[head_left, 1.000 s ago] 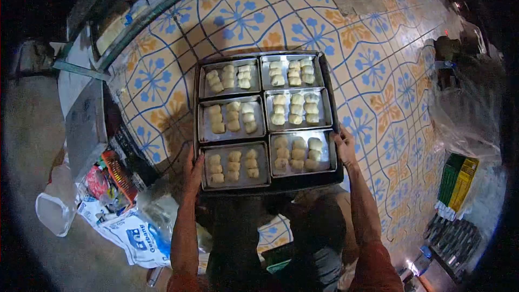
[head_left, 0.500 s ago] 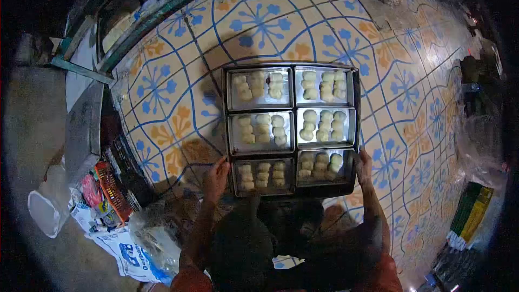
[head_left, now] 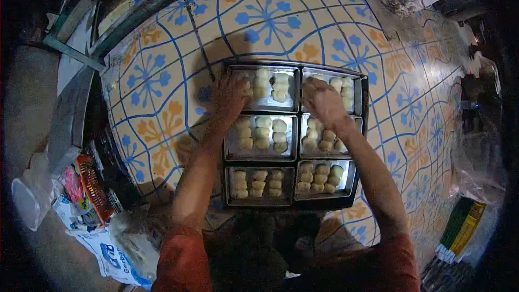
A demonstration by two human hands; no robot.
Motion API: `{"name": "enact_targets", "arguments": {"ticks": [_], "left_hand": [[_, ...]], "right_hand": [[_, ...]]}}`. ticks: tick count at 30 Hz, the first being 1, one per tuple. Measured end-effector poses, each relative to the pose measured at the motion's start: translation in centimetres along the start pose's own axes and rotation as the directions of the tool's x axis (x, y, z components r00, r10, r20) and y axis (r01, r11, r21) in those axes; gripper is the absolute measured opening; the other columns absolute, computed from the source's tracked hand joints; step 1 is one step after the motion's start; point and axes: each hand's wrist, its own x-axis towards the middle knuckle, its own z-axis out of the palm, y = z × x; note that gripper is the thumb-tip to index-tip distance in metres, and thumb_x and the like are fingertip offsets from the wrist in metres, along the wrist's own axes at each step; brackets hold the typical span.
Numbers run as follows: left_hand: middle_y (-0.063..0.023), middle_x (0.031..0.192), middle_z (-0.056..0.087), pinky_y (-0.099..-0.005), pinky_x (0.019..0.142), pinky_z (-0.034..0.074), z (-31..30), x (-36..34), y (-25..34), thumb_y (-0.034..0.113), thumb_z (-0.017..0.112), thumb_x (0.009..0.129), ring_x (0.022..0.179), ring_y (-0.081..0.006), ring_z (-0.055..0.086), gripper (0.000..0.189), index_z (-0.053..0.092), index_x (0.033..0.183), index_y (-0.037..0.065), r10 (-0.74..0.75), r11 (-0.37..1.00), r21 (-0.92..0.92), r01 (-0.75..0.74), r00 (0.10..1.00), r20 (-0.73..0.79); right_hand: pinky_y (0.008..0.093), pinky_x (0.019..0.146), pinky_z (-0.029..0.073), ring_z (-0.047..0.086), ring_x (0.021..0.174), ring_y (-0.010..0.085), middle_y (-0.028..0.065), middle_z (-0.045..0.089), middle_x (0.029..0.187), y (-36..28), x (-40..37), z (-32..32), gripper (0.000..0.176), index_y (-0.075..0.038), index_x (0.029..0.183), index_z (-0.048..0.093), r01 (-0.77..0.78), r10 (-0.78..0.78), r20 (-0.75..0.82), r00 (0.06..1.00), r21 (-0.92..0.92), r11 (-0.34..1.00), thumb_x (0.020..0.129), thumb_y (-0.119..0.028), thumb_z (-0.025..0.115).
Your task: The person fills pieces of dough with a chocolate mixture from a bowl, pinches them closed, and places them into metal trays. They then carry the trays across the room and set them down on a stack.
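Note:
A dark tray (head_left: 324, 204) on the floor holds several rectangular metal baking pans in two columns. Pale dough balls stand in rows of touching pieces inside each pan. My left hand (head_left: 230, 97) reaches over the left edge of the far-left pan (head_left: 270, 107), its smeared fingertips at the leftmost dough row (head_left: 246, 87). Above the far-right pan (head_left: 354, 109), my right hand (head_left: 323, 103) is closed with fingers bent down where the left dough row lies; what they grip is hidden. Beside it, other dough rows (head_left: 347, 92) stay visible.
Patterned floor tiles (head_left: 157, 84) surround the tray. A green-edged wooden frame (head_left: 162, 8) borders the far left. At lower left lie an orange basket (head_left: 94, 189) and a white printed bag (head_left: 116, 257). A green and yellow packet (head_left: 462, 227) is at right.
Both my hands have left the tray's near sides and moved forward over the two far pans. The tray appears slightly lower and turned a little in view.

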Motion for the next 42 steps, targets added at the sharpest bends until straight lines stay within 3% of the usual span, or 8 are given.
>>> {"name": "enact_targets", "arguments": {"ticks": [4, 6, 13, 19, 22, 30, 39, 42], "left_hand": [[-0.0087, 0.13, 0.054, -0.0538, 0.1, 0.036, -0.5, 1.0, 0.1, 0.024, 0.071, 0.08, 0.125, -0.0291, 0.046, 0.037, 0.065, 0.115, 0.015, -0.025, 0.998, 0.069, 0.007, 0.964, 0.263], [-0.0087, 0.132, 0.054, -0.0565, 0.107, 0.029, 1.2, 0.2, -1.5, 0.026, 0.07, 0.079, 0.126, -0.0309, 0.046, 0.046, 0.061, 0.124, 0.018, 0.098, 0.99, 0.085, -0.115, 0.979, 0.178], [-0.0083, 0.134, 0.054, -0.0567, 0.107, 0.029, 2.0, -0.1, -0.6, 0.022, 0.068, 0.077, 0.127, -0.0324, 0.045, 0.049, 0.061, 0.125, 0.016, 0.118, 0.983, 0.129, -0.129, 0.989, 0.086], [-0.0145, 0.138, 0.049, -0.0524, 0.109, 0.027, -0.1, 2.4, 4.3, 0.016, 0.068, 0.076, 0.131, -0.0305, 0.041, 0.045, 0.062, 0.12, 0.01, 0.059, 0.989, -0.146, -0.029, 0.978, 0.2], [-0.0164, 0.144, 0.043, -0.0547, 0.111, 0.025, 1.7, 2.9, 5.7, 0.017, 0.069, 0.076, 0.138, -0.0335, 0.033, 0.05, 0.059, 0.124, 0.01, 0.062, 0.998, -0.017, -0.06, 0.992, 0.107], [-0.0117, 0.161, 0.012, -0.0642, 0.114, 0.007, 5.5, 2.2, 5.6, 0.023, 0.068, 0.082, 0.147, -0.0392, 0.006, 0.065, 0.045, 0.141, 0.006, 0.012, 0.999, 0.039, -0.022, 0.972, 0.235], [-0.0127, 0.159, 0.019, -0.0694, 0.111, 0.006, 5.6, 2.0, 5.7, 0.006, 0.062, 0.077, 0.146, -0.0426, 0.009, 0.048, 0.061, 0.125, 0.009, -0.005, 0.998, -0.066, 0.014, 0.99, 0.143], [-0.0152, 0.157, 0.023, -0.0704, 0.11, 0.008, 4.3, 2.2, 5.9, 0.002, 0.063, 0.073, 0.146, -0.0434, 0.011, 0.043, 0.064, 0.116, 0.01, -0.043, 0.991, -0.116, 0.072, 0.971, 0.235]], "right_hand": [[0.054, 0.113, 0.028, 0.038, 0.136, 0.0318, 0.0153, 0.041, 0.146, -1.9, 4.0, 5.2, 0.058, -0.015, 0.138, 0.045, 0.025, -0.019, 0.048, 0.999, -0.126, 0.992, 0.089, -0.042, 0.062], [0.0565, 0.114, 0.024, 0.037, 0.137, 0.0321, 0.0152, 0.038, 0.148, -2.3, 3.9, 6.7, 0.061, -0.018, 0.14, 0.041, -0.006, 0.009, 0.017, 1.0, -0.17, 0.986, 0.088, -0.041, 0.063], [0.0587, 0.113, 0.024, 0.041, 0.135, 0.031, 0.0169, 0.044, 0.144, -1.4, 3.6, 7.4, 0.06, -0.023, 0.139, 0.04, 0.011, -0.009, 0.042, 0.999, -0.051, 0.999, 0.086, -0.029, 0.067], [0.0594, 0.113, 0.023, 0.039, 0.137, 0.0315, 0.0163, 0.038, 0.148, -1.3, 3.5, 7.6, 0.063, -0.018, 0.14, 0.04, -0.01, 0.011, 0.026, 1.0, -0.021, 1.0, 0.083, -0.021, 0.068], [0.0596, 0.114, 0.022, 0.034, 0.14, 0.0307, 0.0165, 0.034, 0.151, -1.2, 3.4, 7.9, 0.064, -0.014, 0.14, 0.04, -0.028, 0.029, 0.02, 0.999, -0.013, 1.0, 0.084, -0.023, 0.068], [0.0617, 0.113, 0.023, 0.034, 0.14, 0.03, 0.0144, 0.04, 0.147, -1.1, 3.3, 8.8, 0.064, -0.017, 0.141, 0.04, -0.067, 0.068, -0.024, 0.997, 0.034, 0.997, 0.084, -0.018, 0.067], [0.0606, 0.112, 0.027, 0.038, 0.136, 0.0308, 0.0149, 0.043, 0.143, -1.7, 3.5, 8.2, 0.061, -0.017, 0.137, 0.044, -0.074, 0.076, -0.025, 0.997, 0.057, 0.996, 0.081, -0.013, 0.067], [0.0611, 0.111, 0.028, 0.041, 0.134, 0.0323, 0.0159, 0.043, 0.143, -1.7, 3.6, 8.3, 0.057, -0.015, 0.132, 0.047, -0.055, 0.057, -0.026, 0.998, 0.043, 0.998, 0.079, -0.013, 0.068]]}}
